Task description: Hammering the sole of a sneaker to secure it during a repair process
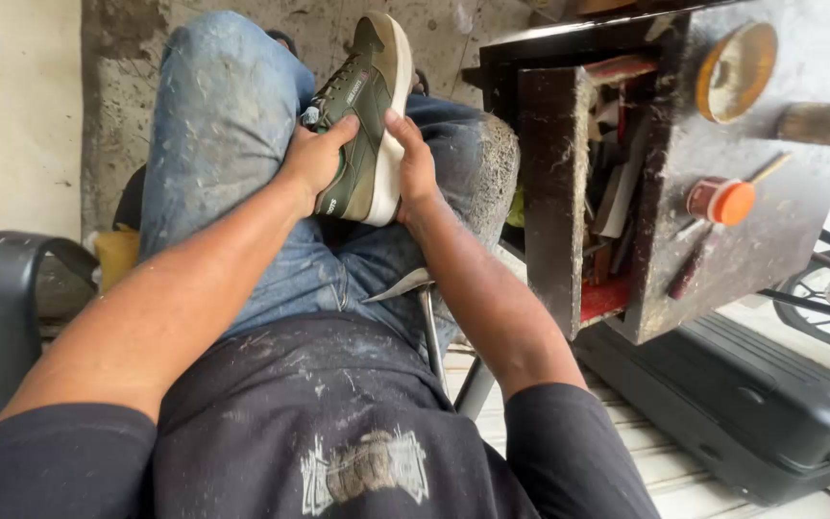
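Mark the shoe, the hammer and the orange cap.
shoe (362,106): head view, on the green side panel.
hammer (405,285): head view, on the metal head in the lap.
orange cap (730,203): head view, on the cap's round face.

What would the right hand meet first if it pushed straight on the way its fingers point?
The right hand already grips the green sneaker's pale sole; beyond that, probably the jeans-clad knee, though depth is unclear.

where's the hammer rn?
In the head view, the hammer lies in the person's lap, just below the right hand and the green shoe that both hands hold, left of the dark workbox.
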